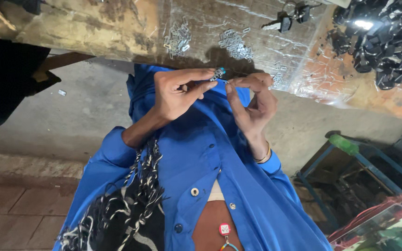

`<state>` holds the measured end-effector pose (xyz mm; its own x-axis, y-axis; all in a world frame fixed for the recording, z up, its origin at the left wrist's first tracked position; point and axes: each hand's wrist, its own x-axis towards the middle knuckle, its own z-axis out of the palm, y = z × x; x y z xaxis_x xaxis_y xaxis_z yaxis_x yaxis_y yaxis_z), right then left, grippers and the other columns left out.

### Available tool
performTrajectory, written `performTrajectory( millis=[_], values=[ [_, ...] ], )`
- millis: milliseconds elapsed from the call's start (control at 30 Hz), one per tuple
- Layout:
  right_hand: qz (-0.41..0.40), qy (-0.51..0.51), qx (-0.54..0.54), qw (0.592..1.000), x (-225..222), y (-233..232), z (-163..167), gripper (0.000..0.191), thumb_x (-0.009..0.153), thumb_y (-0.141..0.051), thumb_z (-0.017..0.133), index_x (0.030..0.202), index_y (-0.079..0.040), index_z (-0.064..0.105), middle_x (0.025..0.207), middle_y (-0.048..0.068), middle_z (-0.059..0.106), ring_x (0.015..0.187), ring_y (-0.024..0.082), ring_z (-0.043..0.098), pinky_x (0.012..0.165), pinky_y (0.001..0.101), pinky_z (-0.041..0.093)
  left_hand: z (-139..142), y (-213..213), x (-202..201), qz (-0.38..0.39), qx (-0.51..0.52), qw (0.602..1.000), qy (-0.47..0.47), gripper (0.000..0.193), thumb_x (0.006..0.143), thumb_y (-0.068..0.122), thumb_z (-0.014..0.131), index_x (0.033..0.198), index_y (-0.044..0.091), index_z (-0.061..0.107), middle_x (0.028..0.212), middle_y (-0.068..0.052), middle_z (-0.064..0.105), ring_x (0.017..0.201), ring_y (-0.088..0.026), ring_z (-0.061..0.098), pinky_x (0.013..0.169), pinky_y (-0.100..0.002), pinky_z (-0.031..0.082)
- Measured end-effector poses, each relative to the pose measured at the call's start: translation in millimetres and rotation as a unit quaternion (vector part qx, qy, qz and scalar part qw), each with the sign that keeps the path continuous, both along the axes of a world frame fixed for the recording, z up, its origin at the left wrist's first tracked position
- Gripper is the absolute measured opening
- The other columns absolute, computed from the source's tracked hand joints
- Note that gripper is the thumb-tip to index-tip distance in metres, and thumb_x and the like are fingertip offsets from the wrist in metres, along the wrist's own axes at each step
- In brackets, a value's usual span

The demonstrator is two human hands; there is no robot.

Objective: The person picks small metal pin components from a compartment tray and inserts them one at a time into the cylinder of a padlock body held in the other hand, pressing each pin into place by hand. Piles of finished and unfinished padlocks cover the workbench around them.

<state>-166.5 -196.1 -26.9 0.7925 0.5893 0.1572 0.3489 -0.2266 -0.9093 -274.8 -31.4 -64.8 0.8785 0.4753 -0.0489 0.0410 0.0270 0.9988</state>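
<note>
Head view puts the long worn wooden workbench under a clear plastic sheet (117, 28) across the top of your sight, its front edge just beyond your knuckles. On its right end lies a heap of black moulded plastic key shells (382, 42). A black-headed key on a ring (282, 22) sits near the middle, and two loose piles of small silver metal clips (178, 38) lie above your hands.

Your left hand (180, 93) has thumb and forefinger closed on a small silver metal piece with a blue tip (218, 73), held in the air just below the bench edge. Your right hand (254, 104) curls beside it, forefinger and thumb tip reaching to the piece; whether they pinch it I cannot tell.

That piece looks light, stiff and smooth, so likely easy to drop; hold it by its flat sides. You have open room below, over your blue shirt (210, 158), while the bench edge crowds you above.
</note>
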Motion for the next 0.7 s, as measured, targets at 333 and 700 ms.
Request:
performTrajectory(
  millis=[333, 700],
  values=[
    [0.056, -0.174, -0.144, 0.972, 5, 11, 13, 0.028, 0.086, -0.003, 0.089, 0.106, -0.009, 0.072, 0.098, 0.004, 0.075, 0.088, 0.021, 0.063, 0.091, 0.0357, 0.041, 0, 4, -3, -0.020, 0.098, 0.994, -0.037, 0.025, 0.095, -0.006, 0.080, 0.118, 0.000, 0.074, 0.120, -0.013, 0.076, 0.079, -0.012, 0.075, 0.068, -0.024, 0.061],
    [0.058, -0.209, -0.281, 0.935, 12, 18, 20, 0.046, 0.097, -0.040, 0.090, 0.135, -0.021, 0.073, 0.159, 0.008, 0.043, 0.148, 0.036, 0.032, 0.123, 0.0523, 0.024, 3, 18, -21, 0.050, -0.047, 0.997, -0.031, 0.020, 0.097, -0.009, 0.076, 0.116, -0.004, 0.073, 0.121, -0.017, 0.075, 0.088, -0.018, 0.078, 0.061, -0.022, 0.060]
  ],
)
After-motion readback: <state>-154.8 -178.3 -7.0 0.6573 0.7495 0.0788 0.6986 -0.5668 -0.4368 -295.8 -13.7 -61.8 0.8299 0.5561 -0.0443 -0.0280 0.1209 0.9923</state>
